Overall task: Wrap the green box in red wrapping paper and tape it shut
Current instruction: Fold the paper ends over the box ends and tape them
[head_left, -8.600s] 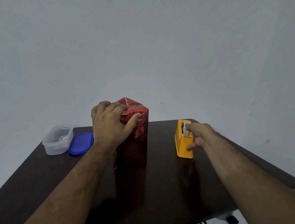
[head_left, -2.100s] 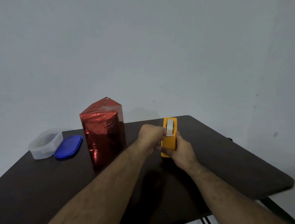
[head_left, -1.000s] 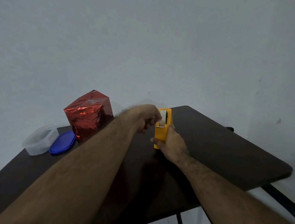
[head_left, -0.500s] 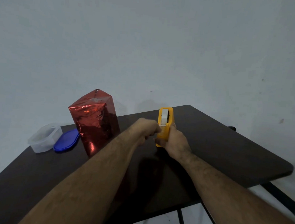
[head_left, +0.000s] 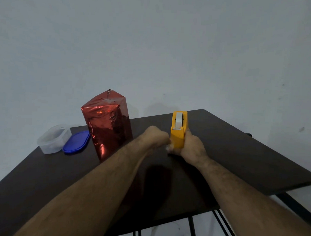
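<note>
the box [head_left: 108,123], fully covered in shiny red paper, stands upright on the dark table [head_left: 238,153] at centre left of the frame, apart from both hands. a pale patch on its top face looks like tape, though it is too small to be sure. right of it, near the middle of the frame, stands the yellow dispenser [head_left: 178,131] with a white tape roll [head_left: 178,121] in its slot. the right hand [head_left: 190,148] is wrapped around the dispenser's near end, holding it on the table. the left hand [head_left: 156,137] is curled into a loose fist just left of the dispenser, its fingertips at the near end; whether it pinches tape there i cannot tell. at the left edge of the table sit a clear tub [head_left: 53,139] and, touching it on the right, a blue lid [head_left: 77,141] lying flat, just beside the box's base.
</note>
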Demonstrator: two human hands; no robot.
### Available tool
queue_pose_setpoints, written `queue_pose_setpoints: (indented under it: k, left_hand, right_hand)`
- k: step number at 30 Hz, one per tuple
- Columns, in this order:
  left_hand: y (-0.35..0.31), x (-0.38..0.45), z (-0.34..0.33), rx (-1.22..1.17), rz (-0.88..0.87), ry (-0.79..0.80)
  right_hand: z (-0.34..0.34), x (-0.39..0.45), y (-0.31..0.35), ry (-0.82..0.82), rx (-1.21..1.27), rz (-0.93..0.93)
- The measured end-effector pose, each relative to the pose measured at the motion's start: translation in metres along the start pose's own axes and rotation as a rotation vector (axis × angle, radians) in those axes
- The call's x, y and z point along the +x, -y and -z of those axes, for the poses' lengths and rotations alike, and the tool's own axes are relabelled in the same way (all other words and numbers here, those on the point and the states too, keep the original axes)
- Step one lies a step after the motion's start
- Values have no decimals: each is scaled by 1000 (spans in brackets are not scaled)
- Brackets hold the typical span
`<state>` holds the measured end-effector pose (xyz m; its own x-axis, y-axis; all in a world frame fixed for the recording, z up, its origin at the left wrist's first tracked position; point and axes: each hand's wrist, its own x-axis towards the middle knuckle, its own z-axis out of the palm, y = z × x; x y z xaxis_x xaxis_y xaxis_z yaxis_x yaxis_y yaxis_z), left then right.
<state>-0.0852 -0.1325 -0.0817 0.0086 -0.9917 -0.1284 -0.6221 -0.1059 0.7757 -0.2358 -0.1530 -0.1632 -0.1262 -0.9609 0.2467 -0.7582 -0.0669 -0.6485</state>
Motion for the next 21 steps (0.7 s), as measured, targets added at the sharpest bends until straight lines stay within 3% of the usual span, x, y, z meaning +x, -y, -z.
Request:
queue_pose_setpoints:
  k: [8,12,14,16,21]
  left_hand:
    - [-22,-33,69,-67,-214,58]
    - [-24,-56,101,-134,-289,44]
    - [-25,-67,121,-171,-333,34]
    - [-26,-75,145,-209,-365,32]
    - [-23,-83,222,-208,-401,-49]
  right_hand:
    - [1,-14,10,-64,-11,0]
    - [5,-31,35,-297,-136,207]
    - [5,-35,63,-384,-4,327]
    - [6,-36,99,-369,198,373]
    - [14,-21,198,-144,690,193]
